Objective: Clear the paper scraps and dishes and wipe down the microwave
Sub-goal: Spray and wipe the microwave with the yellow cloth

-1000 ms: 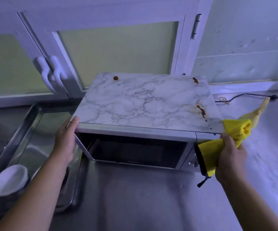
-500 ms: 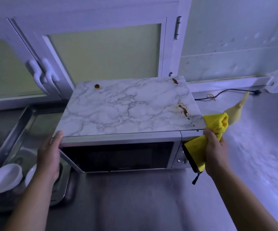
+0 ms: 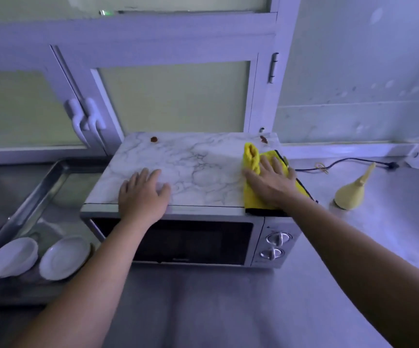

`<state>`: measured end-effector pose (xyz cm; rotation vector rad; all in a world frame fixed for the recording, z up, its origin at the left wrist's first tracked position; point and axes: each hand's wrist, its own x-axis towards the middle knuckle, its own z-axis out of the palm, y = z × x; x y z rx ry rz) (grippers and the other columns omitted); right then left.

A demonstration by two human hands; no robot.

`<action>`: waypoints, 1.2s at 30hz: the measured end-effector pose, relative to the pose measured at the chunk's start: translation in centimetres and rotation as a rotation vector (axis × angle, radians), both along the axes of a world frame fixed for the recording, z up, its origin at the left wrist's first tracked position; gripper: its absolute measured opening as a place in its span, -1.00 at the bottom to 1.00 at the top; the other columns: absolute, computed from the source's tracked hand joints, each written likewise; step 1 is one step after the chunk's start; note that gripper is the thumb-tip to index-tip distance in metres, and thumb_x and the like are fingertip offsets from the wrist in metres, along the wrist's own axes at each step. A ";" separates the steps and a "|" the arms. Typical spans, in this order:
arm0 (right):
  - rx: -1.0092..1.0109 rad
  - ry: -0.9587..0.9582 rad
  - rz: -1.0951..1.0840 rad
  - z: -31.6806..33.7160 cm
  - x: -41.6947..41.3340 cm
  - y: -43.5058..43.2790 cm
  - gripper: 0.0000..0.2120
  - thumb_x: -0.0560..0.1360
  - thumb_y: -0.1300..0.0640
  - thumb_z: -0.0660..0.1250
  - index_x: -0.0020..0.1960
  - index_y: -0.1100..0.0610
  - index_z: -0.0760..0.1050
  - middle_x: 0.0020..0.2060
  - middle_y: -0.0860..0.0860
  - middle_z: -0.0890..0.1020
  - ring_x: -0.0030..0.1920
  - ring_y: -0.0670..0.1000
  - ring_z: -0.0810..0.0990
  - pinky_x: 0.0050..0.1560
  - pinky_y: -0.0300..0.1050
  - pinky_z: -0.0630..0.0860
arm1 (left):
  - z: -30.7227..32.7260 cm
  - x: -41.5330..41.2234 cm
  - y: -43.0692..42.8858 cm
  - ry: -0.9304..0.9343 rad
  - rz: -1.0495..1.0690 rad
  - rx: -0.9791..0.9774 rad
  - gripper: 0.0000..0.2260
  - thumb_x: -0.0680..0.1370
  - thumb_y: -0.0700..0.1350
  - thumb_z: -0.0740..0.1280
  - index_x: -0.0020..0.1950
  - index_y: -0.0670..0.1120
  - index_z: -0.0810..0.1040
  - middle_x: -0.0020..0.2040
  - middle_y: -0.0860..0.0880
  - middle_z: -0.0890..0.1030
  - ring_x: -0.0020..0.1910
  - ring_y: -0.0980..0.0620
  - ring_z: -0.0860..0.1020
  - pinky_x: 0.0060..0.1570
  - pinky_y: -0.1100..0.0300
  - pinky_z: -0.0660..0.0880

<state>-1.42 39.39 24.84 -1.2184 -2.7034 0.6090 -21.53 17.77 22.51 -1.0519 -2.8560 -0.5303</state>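
A silver microwave (image 3: 273,244) with a marble-patterned top (image 3: 198,172) stands on the steel counter. My left hand (image 3: 142,194) rests flat on the front left of that top, fingers spread. On the right side of the top, my right hand (image 3: 270,182) presses a yellow cloth (image 3: 250,156) flat with straight fingers. Two brown stains show on the top's far edge: one at the back left (image 3: 154,139), one at the back right (image 3: 263,139). Two white dishes (image 3: 13,256) (image 3: 64,257) sit in the steel tray to the left.
A steel tray (image 3: 40,189) lies left of the microwave. A pale yellow funnel (image 3: 351,194) stands on the counter (image 3: 228,310) to the right, with a black power cord (image 3: 349,162) behind it. White cabinet doors with handles (image 3: 85,119) rise behind.
My right hand lifted the cloth from the microwave's right front corner onto the top and spread it over the stained right side. My left hand moved from the left front corner onto the top.
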 end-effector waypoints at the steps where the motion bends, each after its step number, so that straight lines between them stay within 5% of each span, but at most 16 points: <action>1: 0.086 -0.116 0.035 -0.6 -1.0 0.3 -0.33 0.55 -0.32 -0.09 0.60 -0.09 0.01 0.61 -0.02 0.02 0.61 0.07 -0.13 0.50 0.36 -0.15 | -0.3 0.0 0.3 0.018 0.016 -0.080 -0.49 0.63 0.17 0.02 0.58 0.10 0.19 0.61 -0.03 0.14 0.58 -0.06 0.08 0.53 -0.06 0.04; 6: 0.119 -0.180 0.086 -1.0 -3.0 1.6 -0.15 0.37 -0.52 -0.22 0.60 -0.23 -0.18 0.63 -0.01 -0.16 0.61 0.11 -0.24 0.46 0.40 -0.27 | -0.8 -0.8 0.4 0.008 0.025 -0.237 -0.45 0.61 0.24 -0.15 0.61 0.19 0.00 0.64 0.03 -0.01 0.61 -0.02 -0.04 0.55 -0.02 -0.08; 14: 0.176 -0.196 0.147 -1.8 1.6 -0.9 -0.36 0.48 -0.44 -0.18 0.54 -0.39 -0.19 0.63 -0.04 -0.14 0.61 0.08 -0.22 0.48 0.36 -0.26 | -0.2 -0.4 0.3 -0.040 0.008 -0.298 -0.46 0.62 0.22 -0.20 0.62 0.20 -0.10 0.64 0.03 -0.11 0.61 -0.02 -0.12 0.55 -0.06 -0.12; 19: 0.174 -0.198 0.142 -2.2 4.9 -3.7 -0.41 0.54 -0.41 -0.15 0.52 -0.42 -0.25 0.62 -0.07 -0.19 0.60 0.04 -0.27 0.50 0.31 -0.26 | 1.4 -1.1 0.7 0.078 -0.057 -0.411 -0.49 0.61 0.22 -0.10 0.52 0.09 0.18 0.47 -0.12 0.26 0.42 -0.16 0.24 0.29 -0.09 0.27; 23: 0.141 -0.196 0.170 -2.1 7.2 -6.3 -0.45 0.59 -0.37 -0.10 0.49 -0.47 -0.29 0.61 -0.12 -0.24 0.59 -0.01 -0.34 0.50 0.25 -0.31 | 2.9 -2.4 1.8 0.052 -0.106 -0.427 -0.56 0.57 0.22 0.04 0.33 0.01 0.29 0.29 -0.13 0.33 0.25 -0.17 0.30 0.05 -0.02 0.34; 31: 0.005 -0.222 0.177 -0.2 8.9 -7.9 -0.52 0.63 -0.31 -0.07 0.34 -0.56 -0.35 0.57 -0.24 -0.27 0.55 -0.13 -0.38 0.52 0.09 -0.36 | 0.7 -3.2 1.9 0.056 -0.283 -0.104 -0.57 0.62 0.04 0.05 0.44 -0.07 0.33 0.38 -0.11 0.42 0.36 -0.12 0.35 0.36 -0.01 0.29; 36: -0.207 -0.103 -0.074 0.2 5.8 -6.1 -0.45 0.65 -0.25 -0.07 0.58 -0.25 -0.16 0.60 -0.20 -0.20 0.56 -0.17 -0.33 0.52 0.09 -0.39 | -0.3 -4.0 2.2 0.077 -0.277 -0.096 -0.52 0.61 0.08 0.05 0.49 -0.05 0.31 0.46 -0.10 0.37 0.45 -0.11 0.29 0.45 -0.03 0.22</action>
